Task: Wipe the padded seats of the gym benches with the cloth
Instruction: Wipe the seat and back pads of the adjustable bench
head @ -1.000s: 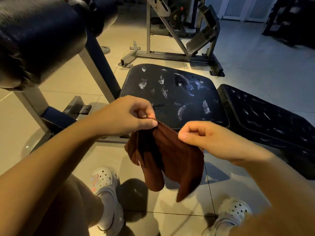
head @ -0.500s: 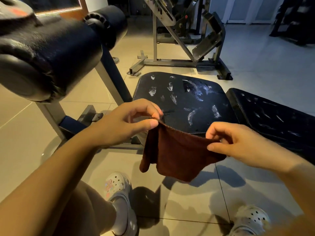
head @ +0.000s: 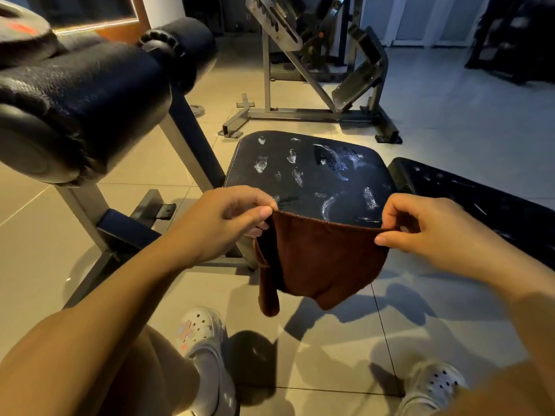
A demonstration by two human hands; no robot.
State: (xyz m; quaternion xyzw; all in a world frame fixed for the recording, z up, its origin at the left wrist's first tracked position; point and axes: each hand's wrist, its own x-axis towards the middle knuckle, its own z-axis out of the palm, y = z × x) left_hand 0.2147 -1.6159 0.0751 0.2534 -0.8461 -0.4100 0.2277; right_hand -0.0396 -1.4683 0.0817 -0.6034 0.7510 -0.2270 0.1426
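A dark brown cloth (head: 318, 259) hangs stretched between my two hands, just in front of the near edge of a black padded seat (head: 312, 175). My left hand (head: 222, 223) pinches the cloth's top left corner between thumb and fingers. At the top right corner my right hand (head: 420, 226) pinches it the same way. The seat is marked with whitish smudges and streaks. A second black pad (head: 480, 205) adjoins it on the right, also with faint marks. The cloth's lower part dangles above the tiled floor.
Large black roller pads (head: 84, 97) on a grey metal frame (head: 186, 151) stand close on the left. Another grey machine frame (head: 315, 112) stands behind the seat. My feet in white clogs (head: 204, 346) stand on the tiled floor below.
My hands have moved apart, spreading the bunched cloth wide along its top edge. The view has tilted up and the seat now lies lower in the frame.
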